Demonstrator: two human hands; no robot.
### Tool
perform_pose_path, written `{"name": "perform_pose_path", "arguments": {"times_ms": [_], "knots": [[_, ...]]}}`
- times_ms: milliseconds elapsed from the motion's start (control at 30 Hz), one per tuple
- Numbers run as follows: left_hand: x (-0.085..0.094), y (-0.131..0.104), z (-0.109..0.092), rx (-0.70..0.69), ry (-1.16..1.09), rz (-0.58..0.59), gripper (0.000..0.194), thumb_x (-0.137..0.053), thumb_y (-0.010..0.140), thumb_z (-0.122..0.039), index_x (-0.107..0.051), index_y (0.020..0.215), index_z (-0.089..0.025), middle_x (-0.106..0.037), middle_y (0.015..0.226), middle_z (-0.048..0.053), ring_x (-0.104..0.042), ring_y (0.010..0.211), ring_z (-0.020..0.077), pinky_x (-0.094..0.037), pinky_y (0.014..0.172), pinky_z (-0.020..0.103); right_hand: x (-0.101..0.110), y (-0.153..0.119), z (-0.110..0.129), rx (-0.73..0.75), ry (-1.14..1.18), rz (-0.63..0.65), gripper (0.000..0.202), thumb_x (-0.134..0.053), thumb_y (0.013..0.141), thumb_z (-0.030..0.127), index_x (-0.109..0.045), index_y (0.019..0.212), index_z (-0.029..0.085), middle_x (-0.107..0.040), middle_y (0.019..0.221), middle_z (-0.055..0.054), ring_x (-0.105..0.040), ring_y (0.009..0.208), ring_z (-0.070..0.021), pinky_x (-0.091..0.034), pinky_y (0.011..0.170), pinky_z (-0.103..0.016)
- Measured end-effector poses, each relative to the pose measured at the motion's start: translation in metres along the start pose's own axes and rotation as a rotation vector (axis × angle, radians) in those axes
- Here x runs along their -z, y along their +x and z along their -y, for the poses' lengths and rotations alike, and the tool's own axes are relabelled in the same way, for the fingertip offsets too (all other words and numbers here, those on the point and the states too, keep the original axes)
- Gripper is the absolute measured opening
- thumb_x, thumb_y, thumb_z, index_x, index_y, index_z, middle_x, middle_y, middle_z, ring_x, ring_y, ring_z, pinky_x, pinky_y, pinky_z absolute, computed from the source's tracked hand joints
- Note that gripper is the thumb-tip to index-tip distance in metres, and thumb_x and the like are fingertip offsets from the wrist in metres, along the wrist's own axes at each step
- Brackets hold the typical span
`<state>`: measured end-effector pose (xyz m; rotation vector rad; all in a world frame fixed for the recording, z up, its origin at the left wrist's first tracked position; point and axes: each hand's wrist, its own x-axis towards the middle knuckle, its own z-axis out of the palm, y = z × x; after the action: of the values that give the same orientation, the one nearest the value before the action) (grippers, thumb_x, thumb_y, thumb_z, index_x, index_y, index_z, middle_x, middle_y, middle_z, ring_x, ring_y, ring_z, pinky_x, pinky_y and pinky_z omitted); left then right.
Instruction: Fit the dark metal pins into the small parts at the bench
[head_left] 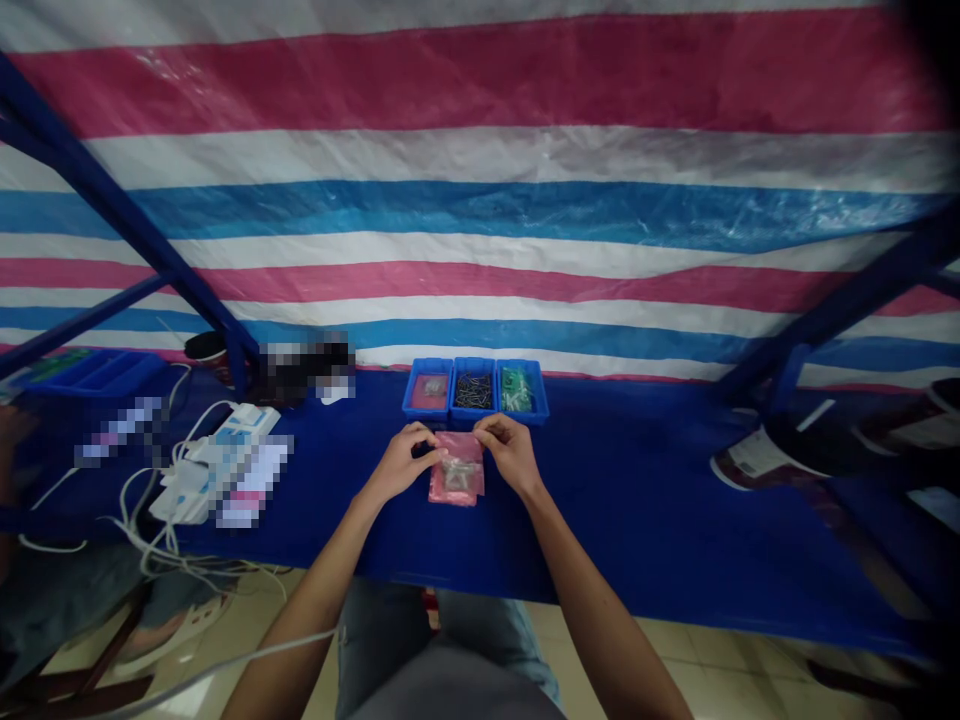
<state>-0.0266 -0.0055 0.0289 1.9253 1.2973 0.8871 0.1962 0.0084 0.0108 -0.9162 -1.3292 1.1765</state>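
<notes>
A small pink plastic bag (466, 444) with greyish contents I cannot make out lies in front of me on the blue table, over another pink layer. My left hand (405, 462) pinches its left upper edge between thumb and fingers. At the opposite top corner, my right hand (513, 455) has thumb and finger closed on the plastic. Just beyond are three joined blue bins: the left bin (417, 406) holds a pink bag with small pieces, the middle bin (472, 412) dark screws, and the right bin (531, 412) green and clear small parts.
A white power strip (217, 465) with tangled cables lies on the left, beside a blurred-out phone-like object (256, 482). Blue frame posts rise on both sides. Dark tubs (772, 455) stand at the right, and another person's hand (15, 425) shows at the far left.
</notes>
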Motion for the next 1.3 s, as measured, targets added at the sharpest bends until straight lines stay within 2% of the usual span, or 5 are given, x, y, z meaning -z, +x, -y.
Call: {"name": "perform_pose_path", "arguments": {"times_ms": [200, 300, 433, 1067, 1300], "knots": [[-0.007, 0.012, 0.005, 0.041, -0.290, -0.083, 0.031, -0.064, 0.087, -0.043, -0.056, 0.074, -0.016, -0.052, 0.068, -0.003, -0.046, 0.063, 0.0114, -0.037, 0.063, 0.022, 0.000, 0.000, -0.001, -0.057, 0.018, 0.150, 0.047, -0.070, 0.083, 0.045, -0.053, 0.121, 0.023, -0.066, 0.097, -0.004, -0.064, 0.087, -0.0189, -0.052, 0.079, -0.030], [-0.014, 0.017, 0.008, 0.039, -0.332, -0.172, 0.033, -0.067, 0.085, -0.044, -0.054, 0.073, -0.016, -0.050, 0.066, -0.004, -0.043, 0.061, 0.0106, -0.035, 0.061, 0.022, -0.001, -0.001, -0.005, -0.081, -0.095, 0.226, 0.036, -0.064, 0.087, 0.050, -0.065, 0.104, 0.018, -0.067, 0.089, -0.004, -0.063, 0.081, -0.0190, -0.051, 0.075, -0.030], [-0.022, 0.017, 0.011, 0.031, -0.349, -0.148, 0.032, -0.066, 0.085, -0.046, -0.060, 0.081, -0.015, -0.051, 0.067, -0.003, -0.044, 0.062, 0.0112, -0.035, 0.061, 0.022, -0.002, -0.003, -0.009, -0.048, -0.243, 0.130, 0.035, -0.063, 0.088, 0.051, -0.069, 0.083, 0.016, -0.064, 0.077, -0.003, -0.057, 0.072, -0.0172, -0.048, 0.067, -0.028], [-0.028, -0.001, 0.015, -0.028, -0.187, -0.194, 0.033, -0.061, 0.088, -0.047, -0.064, 0.079, -0.016, -0.046, 0.063, -0.002, -0.040, 0.061, 0.0124, -0.032, 0.060, 0.024, -0.015, -0.007, -0.005, 0.090, -0.337, 0.147, 0.028, -0.063, 0.091, 0.044, -0.072, 0.105, 0.021, -0.072, 0.105, -0.007, -0.063, 0.096, -0.0258, -0.046, 0.091, -0.038], [-0.027, -0.002, 0.016, -0.022, -0.204, -0.214, 0.032, -0.061, 0.088, -0.046, -0.063, 0.078, -0.016, -0.048, 0.064, -0.002, -0.041, 0.060, 0.0125, -0.032, 0.059, 0.024, -0.013, -0.007, -0.010, 0.074, -0.437, 0.177, 0.030, -0.062, 0.090, 0.047, -0.073, 0.093, 0.020, -0.071, 0.093, -0.006, -0.062, 0.088, -0.0231, -0.045, 0.089, -0.036]]}}
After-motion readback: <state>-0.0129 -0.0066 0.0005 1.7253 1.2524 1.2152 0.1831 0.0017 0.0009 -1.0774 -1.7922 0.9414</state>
